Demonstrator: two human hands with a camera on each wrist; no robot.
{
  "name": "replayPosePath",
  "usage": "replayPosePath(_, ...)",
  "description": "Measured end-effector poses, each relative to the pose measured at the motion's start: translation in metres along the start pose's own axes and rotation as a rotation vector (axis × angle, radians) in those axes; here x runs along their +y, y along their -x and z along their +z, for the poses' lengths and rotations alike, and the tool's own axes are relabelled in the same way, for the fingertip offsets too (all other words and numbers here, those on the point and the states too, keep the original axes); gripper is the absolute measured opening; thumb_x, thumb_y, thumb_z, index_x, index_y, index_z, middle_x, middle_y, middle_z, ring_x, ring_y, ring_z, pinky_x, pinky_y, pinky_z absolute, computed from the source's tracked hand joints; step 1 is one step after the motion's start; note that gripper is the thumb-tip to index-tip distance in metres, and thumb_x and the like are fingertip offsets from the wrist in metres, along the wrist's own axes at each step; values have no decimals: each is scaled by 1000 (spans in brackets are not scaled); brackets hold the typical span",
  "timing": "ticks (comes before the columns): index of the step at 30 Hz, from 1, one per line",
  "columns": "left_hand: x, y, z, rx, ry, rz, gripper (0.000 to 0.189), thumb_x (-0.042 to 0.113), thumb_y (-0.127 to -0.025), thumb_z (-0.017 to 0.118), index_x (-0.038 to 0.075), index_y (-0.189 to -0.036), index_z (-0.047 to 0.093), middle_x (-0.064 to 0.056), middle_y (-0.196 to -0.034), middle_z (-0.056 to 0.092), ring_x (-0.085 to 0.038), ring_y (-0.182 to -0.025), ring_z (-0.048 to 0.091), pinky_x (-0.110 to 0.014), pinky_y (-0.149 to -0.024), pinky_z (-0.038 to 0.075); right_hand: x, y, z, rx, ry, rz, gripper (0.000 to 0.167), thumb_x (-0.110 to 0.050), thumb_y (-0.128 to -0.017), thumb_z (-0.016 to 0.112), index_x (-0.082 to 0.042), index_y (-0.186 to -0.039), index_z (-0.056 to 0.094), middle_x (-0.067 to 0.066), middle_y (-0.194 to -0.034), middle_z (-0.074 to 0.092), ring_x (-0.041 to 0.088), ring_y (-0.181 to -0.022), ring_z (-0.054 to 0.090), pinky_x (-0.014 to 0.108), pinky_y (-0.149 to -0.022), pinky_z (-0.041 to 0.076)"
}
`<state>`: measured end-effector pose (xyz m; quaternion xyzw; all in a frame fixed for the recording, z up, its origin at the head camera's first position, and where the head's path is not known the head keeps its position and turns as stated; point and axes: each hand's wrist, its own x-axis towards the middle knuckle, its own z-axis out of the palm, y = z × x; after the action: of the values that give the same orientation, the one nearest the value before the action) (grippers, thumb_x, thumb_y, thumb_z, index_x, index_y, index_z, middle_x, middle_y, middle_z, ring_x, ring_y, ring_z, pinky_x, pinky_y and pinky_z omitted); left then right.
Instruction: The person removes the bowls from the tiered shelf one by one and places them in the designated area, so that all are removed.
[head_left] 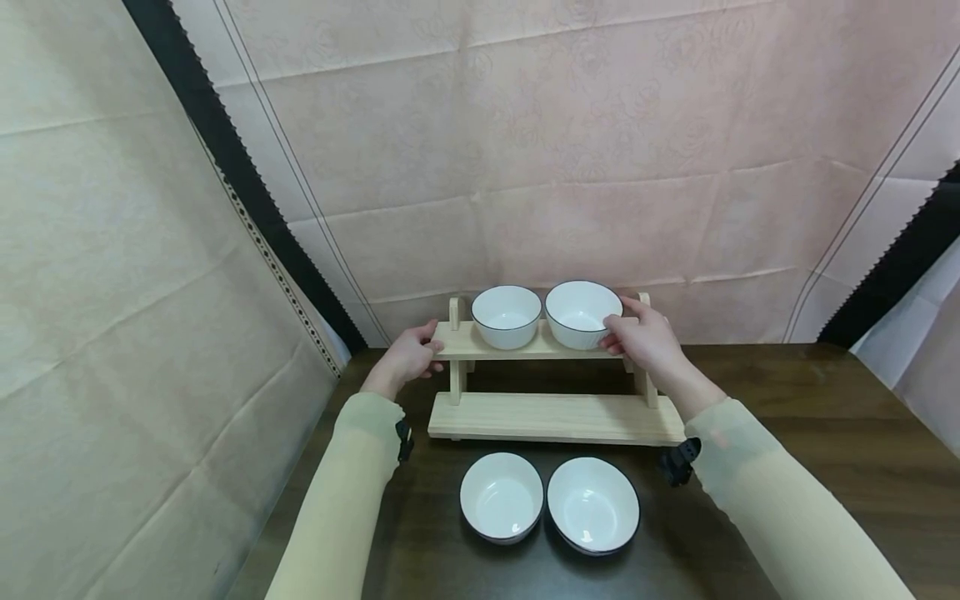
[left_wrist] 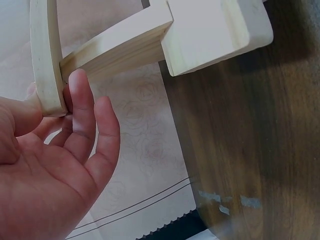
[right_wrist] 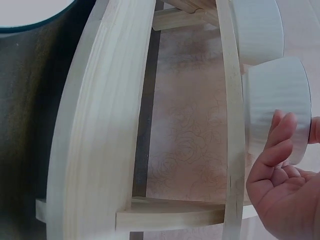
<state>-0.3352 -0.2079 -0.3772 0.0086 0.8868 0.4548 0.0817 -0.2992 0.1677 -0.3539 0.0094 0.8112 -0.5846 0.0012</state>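
A two-tier wooden rack stands on the table, with two white, dark-rimmed bowls side by side on its upper board. At the left end of that board, my left hand grips the wood; the left wrist view puts the thumb on one face of the board and fingers on the other. My right hand holds the right upper bowl by its right side, fingers against the outer wall and thumb at the rim. Beside it sits the left upper bowl, touched by neither hand.
Two more white bowls, a left one and a right one, stand close together on the dark wooden table in front of the rack. A pale patterned cloth hangs behind, and another cloth hangs along the left.
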Motion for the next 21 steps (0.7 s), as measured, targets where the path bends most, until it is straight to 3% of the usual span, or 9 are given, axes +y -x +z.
replayPosePath(7,0,0,1,2,-6,9,60,19,-108,46,17,-162,19,-18,-138,54,-26,-91,67,-37,-79,53,3,4,-1,3,-42,-15,64,-23,-102,51,-10,-160,26,17,-97,69,21,-76,67,31,-75,58)
replayPosePath(13,-1,-1,2,5,-15,11,59,19,-108,45,16,-162,20,-18,-140,53,-23,-88,67,-36,-77,53,6,7,-1,8,-58,-19,63,-23,-102,50,-11,-159,27,20,-99,70,20,-75,66,25,-64,53)
replayPosePath(21,-1,-1,1,6,-21,14,59,20,-108,46,15,-162,21,-17,-139,54,-25,-89,67,-37,-78,53,8,10,-1,-6,-86,-55,61,-22,-105,46,-10,-160,24,19,-99,70,15,-75,65,22,-66,54)
